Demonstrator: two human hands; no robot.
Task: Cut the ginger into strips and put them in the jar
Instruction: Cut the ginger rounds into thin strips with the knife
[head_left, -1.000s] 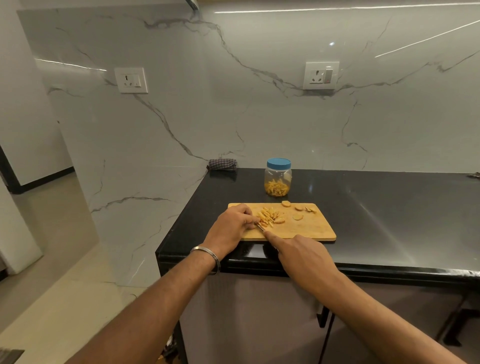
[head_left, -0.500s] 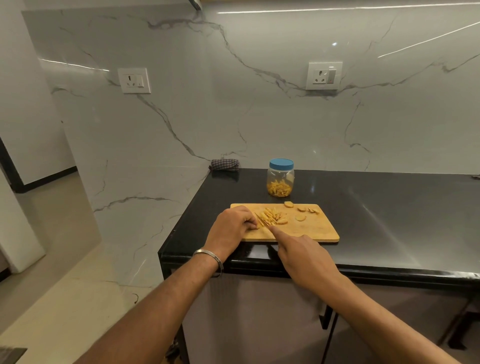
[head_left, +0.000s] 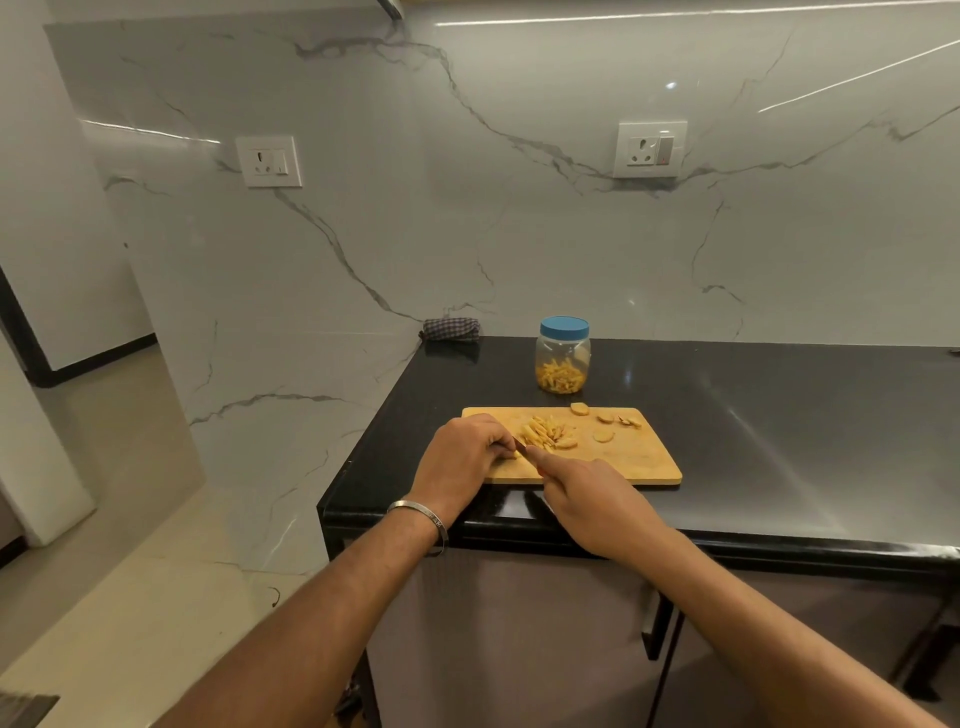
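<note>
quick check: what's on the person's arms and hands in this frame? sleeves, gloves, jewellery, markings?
Both forearms are bare, with no sleeves in view and no gloves. The left hand has a plain silver metal bangle at the wrist, with small engraved lettering too small to read. The right hand and its wrist carry nothing visible: no watch, ring or band.

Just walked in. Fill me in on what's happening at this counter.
A person is cutting ginger on a wooden cutting board. The left hand pins a small piece down while the right hand works a knife against it. A pile of cut strips and a few uncut slices lie on the board. Behind it the jar, lid on, already holds some strips.
</note>
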